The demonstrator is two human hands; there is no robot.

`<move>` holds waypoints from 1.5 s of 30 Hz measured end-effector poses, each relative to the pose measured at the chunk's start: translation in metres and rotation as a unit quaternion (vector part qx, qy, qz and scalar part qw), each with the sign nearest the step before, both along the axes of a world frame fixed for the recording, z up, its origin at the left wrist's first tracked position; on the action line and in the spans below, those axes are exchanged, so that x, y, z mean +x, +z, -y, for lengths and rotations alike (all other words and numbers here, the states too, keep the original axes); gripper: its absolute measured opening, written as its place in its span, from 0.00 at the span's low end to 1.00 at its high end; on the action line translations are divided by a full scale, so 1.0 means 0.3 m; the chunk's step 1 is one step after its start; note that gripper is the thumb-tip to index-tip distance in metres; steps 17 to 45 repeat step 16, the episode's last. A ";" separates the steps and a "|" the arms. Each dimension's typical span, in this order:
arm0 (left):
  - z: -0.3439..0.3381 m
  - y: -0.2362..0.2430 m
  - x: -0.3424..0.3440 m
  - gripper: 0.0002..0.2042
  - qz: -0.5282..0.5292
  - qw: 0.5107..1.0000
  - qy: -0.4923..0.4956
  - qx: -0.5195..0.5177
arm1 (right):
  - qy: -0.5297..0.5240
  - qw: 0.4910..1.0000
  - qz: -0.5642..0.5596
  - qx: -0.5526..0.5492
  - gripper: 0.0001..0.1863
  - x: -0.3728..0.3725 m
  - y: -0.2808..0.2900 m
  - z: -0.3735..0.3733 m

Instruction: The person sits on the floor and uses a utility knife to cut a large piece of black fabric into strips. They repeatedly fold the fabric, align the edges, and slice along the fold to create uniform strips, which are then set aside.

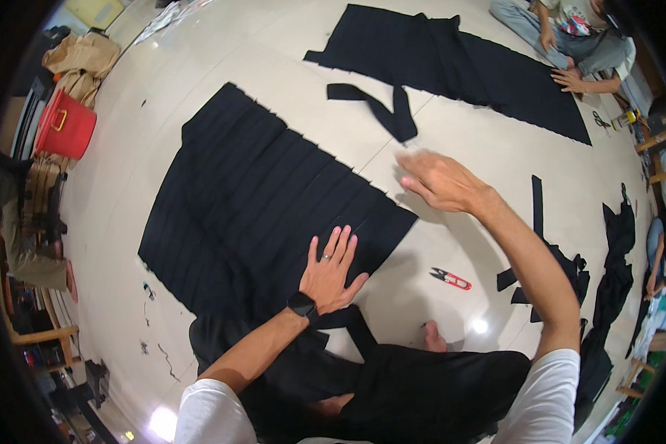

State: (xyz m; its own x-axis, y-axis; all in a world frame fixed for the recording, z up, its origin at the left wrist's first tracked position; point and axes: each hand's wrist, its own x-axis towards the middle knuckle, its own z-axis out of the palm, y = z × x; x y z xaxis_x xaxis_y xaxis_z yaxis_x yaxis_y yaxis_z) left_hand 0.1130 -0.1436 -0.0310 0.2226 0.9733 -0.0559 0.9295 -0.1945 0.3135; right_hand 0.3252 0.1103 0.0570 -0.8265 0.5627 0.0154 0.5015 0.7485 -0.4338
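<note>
A piece of pleated black fabric (237,170) is spread on the pale tiled floor in front of me, its folds running in parallel bands. Flat on its near right part rests my left hand (331,268), fingers spread, with a ring and a dark watch. My right hand (444,181) is raised off to the right of the fabric's edge. Its fingertips are smeared by motion, so whether they hold anything is unclear. Red-handled thread snips (451,278) lie on the floor below the right hand. Beyond that hand is a folded black fabric strip (377,111).
At the far right a person (570,44) sits by another black fabric panel (436,59), one hand on it. More black fabric pieces (618,259) lie at right, with scissors (601,119) farther off. A red bucket (68,124) stands left; thread scraps (169,361) lie near it.
</note>
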 end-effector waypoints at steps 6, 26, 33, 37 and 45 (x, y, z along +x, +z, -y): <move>0.144 0.152 -0.201 0.57 -0.062 0.992 0.042 -0.103 | 0.028 0.985 0.151 -0.077 0.26 0.087 -0.082 0.073; 0.215 0.116 -0.290 0.70 -0.127 0.973 0.045 -0.188 | -0.190 0.976 0.075 -0.081 0.31 0.048 -0.170 0.135; 0.215 0.116 -0.290 0.70 -0.127 0.973 0.045 -0.188 | -0.190 0.976 0.075 -0.081 0.31 0.048 -0.170 0.135; 0.215 0.116 -0.290 0.70 -0.127 0.973 0.045 -0.188 | -0.190 0.976 0.075 -0.081 0.31 0.048 -0.170 0.135; 0.215 0.116 -0.290 0.70 -0.127 0.973 0.045 -0.188 | -0.190 0.976 0.075 -0.081 0.31 0.048 -0.170 0.135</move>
